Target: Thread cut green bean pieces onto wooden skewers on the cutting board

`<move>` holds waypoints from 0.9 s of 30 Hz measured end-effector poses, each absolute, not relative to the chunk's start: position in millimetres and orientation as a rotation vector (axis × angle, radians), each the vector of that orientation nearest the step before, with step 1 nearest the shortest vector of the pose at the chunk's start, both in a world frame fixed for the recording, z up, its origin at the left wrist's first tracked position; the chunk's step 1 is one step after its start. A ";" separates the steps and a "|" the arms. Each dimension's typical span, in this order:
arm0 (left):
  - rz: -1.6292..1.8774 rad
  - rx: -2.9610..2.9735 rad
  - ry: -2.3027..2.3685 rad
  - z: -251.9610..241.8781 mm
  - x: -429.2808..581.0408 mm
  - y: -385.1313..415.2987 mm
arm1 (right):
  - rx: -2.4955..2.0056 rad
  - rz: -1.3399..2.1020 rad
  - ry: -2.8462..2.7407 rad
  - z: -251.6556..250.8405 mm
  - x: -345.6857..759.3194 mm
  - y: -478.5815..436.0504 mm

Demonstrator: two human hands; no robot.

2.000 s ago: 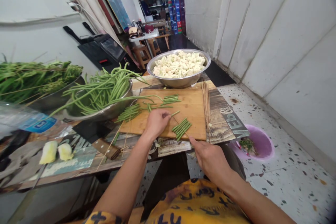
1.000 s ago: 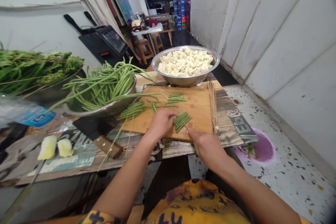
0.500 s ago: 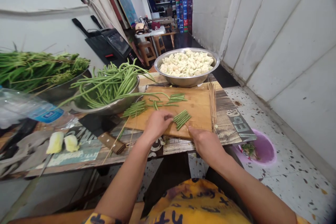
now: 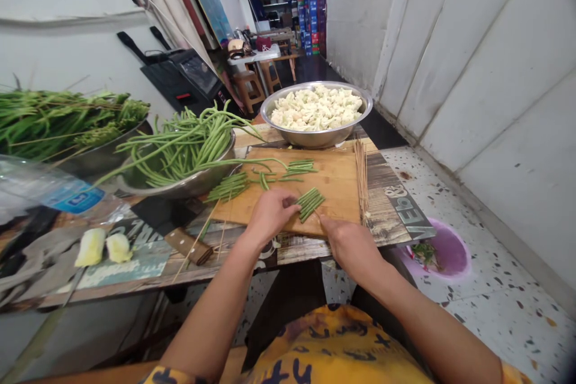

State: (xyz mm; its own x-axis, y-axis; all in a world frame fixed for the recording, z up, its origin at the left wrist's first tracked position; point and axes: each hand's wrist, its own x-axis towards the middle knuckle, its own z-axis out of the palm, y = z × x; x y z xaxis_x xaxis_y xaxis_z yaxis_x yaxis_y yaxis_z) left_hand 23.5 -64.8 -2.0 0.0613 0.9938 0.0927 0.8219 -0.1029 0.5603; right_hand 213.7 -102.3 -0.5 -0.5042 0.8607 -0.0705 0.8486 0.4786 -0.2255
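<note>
A flat row of cut green bean pieces (image 4: 310, 204) lies side by side near the front of the wooden cutting board (image 4: 339, 177). My left hand (image 4: 272, 216) is closed, thumb and fingers pinching the left side of this row. Closed just right of the beans, my right hand (image 4: 351, 246) grips a thin stick, apparently a bamboo skewer; only a short bit shows by the fingertips, and whether its tip is inside the beans I cannot tell. Skewered-looking rows of beans (image 4: 228, 186) rest at the board's left edge, with another bean row (image 4: 300, 167) farther back.
Bamboo skewers (image 4: 361, 177) line the board's right edge. Behind stands a steel bowl (image 4: 315, 137) of cauliflower. Left are a bowl (image 4: 180, 187) of long beans, a cleaver (image 4: 189, 245), a plastic bottle (image 4: 76, 195) and cabbage pieces (image 4: 91, 247). A purple bucket (image 4: 461, 252) sits on the floor.
The whole view has shifted slightly. Both hands keep nearly the same pose at the bean row, with no other clear change.
</note>
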 end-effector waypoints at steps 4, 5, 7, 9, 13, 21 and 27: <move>0.639 2.060 1.801 -0.9 23.9 -63.8 | -1.539 0.349 -2.648 -1.7 213.1 -103.2; 0.636 2.077 1.796 -0.7 24.0 -63.6 | -1.541 0.345 -2.646 -1.9 212.9 -103.3; 0.637 2.086 1.781 -0.7 23.9 -63.3 | -1.545 0.338 -2.643 -2.0 212.5 -103.4; 0.644 2.059 1.772 -1.4 23.3 -63.4 | -1.546 0.338 -2.641 -2.0 212.5 -103.5; 0.656 1.972 1.780 -3.4 21.0 -64.9 | -1.553 0.359 -2.642 -1.3 213.0 -103.5; 0.577 2.020 1.771 1.9 22.2 -65.4 | -1.563 0.382 -2.666 -0.4 212.2 -102.9; 0.520 2.096 1.777 7.6 26.3 -65.1 | -1.556 0.327 -2.649 -2.7 212.3 -103.6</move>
State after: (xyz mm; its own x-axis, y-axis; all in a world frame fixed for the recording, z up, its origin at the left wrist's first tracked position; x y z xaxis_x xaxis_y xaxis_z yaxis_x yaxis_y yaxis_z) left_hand 26.3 -65.1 7.6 0.1493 0.9872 0.0554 0.8614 -0.1574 0.4830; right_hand 212.3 -103.6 -2.7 -0.4919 0.8684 -0.0621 0.8575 0.4709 -0.2074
